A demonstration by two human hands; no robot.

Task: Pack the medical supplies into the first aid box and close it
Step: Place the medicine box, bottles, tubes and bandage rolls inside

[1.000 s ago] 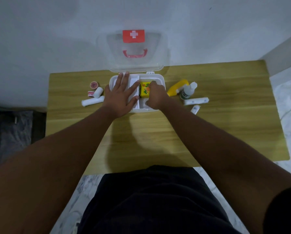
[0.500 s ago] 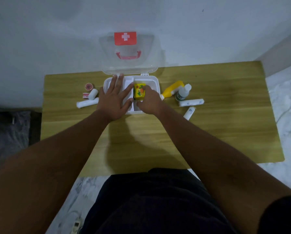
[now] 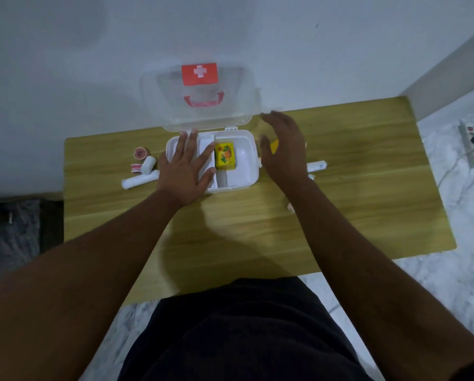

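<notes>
Fingers of the left hand straight and splayed wide, laid flat across the left half of the box. Thumb tip at the divider, just beside the yellow pack. Grips nothing, only rests on top.

Right hand off the box, just beside its right wall, above the table. Fingers apart and loosely bent, empty, somewhat blurred. Hides most of a yellow bottle, with only a sliver showing.

Box open, white base near the table's far edge. Clear lid tipped up and back toward the wall, with a red cross label and a red handle on it. Yellow pack inside, in the right compartment, against the divider.

Left of the box, on the table: a red-centred tape roll, a short white roll, a small red-and-white roll and a long bandage, its near end close to the left wrist. Right of the box: a white tube past the right hand, well apart from the base.

On the marble floor at far right, a power strip.
</notes>
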